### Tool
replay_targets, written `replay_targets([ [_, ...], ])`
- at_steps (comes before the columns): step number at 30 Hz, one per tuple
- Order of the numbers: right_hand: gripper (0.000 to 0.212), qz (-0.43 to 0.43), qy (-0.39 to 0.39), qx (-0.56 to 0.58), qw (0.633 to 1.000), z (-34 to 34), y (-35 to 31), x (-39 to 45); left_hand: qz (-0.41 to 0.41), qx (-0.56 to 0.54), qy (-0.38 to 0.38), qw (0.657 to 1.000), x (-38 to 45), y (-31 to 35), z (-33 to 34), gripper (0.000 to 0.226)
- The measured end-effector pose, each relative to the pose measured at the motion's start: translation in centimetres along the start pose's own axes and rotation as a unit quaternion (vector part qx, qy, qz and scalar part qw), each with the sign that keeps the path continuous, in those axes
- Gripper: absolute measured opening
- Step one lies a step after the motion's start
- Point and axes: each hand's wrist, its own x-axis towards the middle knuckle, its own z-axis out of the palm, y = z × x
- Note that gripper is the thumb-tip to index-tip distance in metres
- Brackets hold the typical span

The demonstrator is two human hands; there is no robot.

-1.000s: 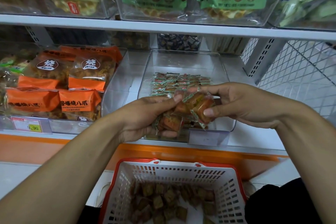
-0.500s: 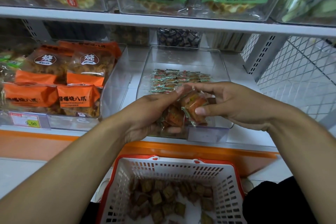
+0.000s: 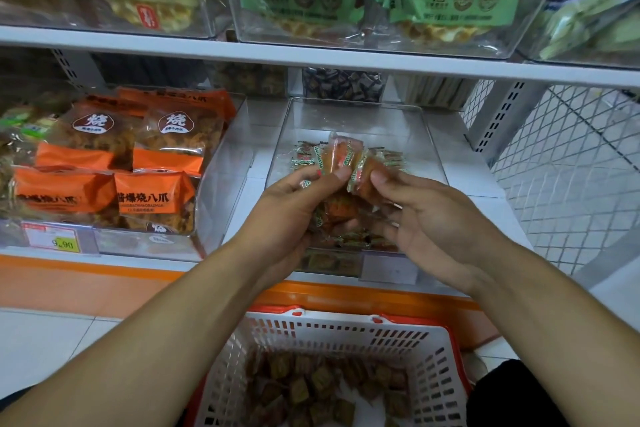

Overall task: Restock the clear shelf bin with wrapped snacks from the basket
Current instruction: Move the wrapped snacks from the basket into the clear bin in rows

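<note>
My left hand (image 3: 294, 215) and right hand (image 3: 433, 222) each pinched wrapped snacks (image 3: 341, 158) directly above the clear shelf bin (image 3: 353, 114), its stocked floor just beneath. The basket (image 3: 346, 329) sat below, nearer me.

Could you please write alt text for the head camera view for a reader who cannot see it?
Two bare hands, the left hand and the right hand, hold a bunch of wrapped snacks over a clear shelf bin partly filled with the same snacks. Below, a white basket with a red rim holds more.
</note>
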Motion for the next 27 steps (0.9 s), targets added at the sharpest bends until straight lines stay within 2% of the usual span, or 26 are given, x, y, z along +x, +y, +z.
replay_targets([
  [4, 0.051, 0.015, -0.004, -0.006, 1.000, -0.3, -0.5, 0.0, -0.003, -0.014, 0.015, 1.000, -0.1, 0.6, -0.1, 0.052],
  [6, 0.053, 0.009, -0.016, -0.029, 0.999, -0.7, -0.9, 0.0, -0.003, 0.006, 0.024, 1.000, -0.1, 1.0, -0.3, 0.047],
  [10, 0.057, -0.059, -0.022, -0.205, 0.977, -1.9, -2.4, 0.1, -0.035, 0.095, 0.018, 0.995, -0.3, 2.0, -1.2, 0.033],
  [14, 0.065, -0.019, -0.099, -0.271, 0.957, -2.7, -2.6, 0.0, -0.100, 0.177, -0.023, 0.979, -0.6, 2.3, -1.9, 0.038],
  [17, 0.058, 0.039, -0.172, -0.248, 0.952, -2.5, -2.1, -0.2, -0.123, 0.189, -0.037, 0.974, -0.7, 2.0, -1.8, 0.031],
  [19, 0.065, 0.062, -0.181, -0.221, 0.956, -2.5, -2.0, -0.3, -0.121, 0.187, -0.032, 0.974, -0.8, 1.7, -1.7, 0.029],
  [21, 0.066, 0.056, -0.181, -0.196, 0.962, -2.4, -2.0, -0.2, -0.107, 0.169, -0.019, 0.980, -0.7, 1.4, -1.5, 0.029],
  [25, 0.057, 0.034, -0.130, -0.087, 0.987, -2.1, -1.8, 0.1, -0.056, 0.088, 0.014, 0.994, -0.5, 1.1, -0.9, 0.046],
  [27, 0.054, 0.031, -0.124, -0.077, 0.989, -2.0, -2.0, 0.2, -0.047, 0.076, 0.008, 0.996, -0.6, 1.3, -0.8, 0.043],
])
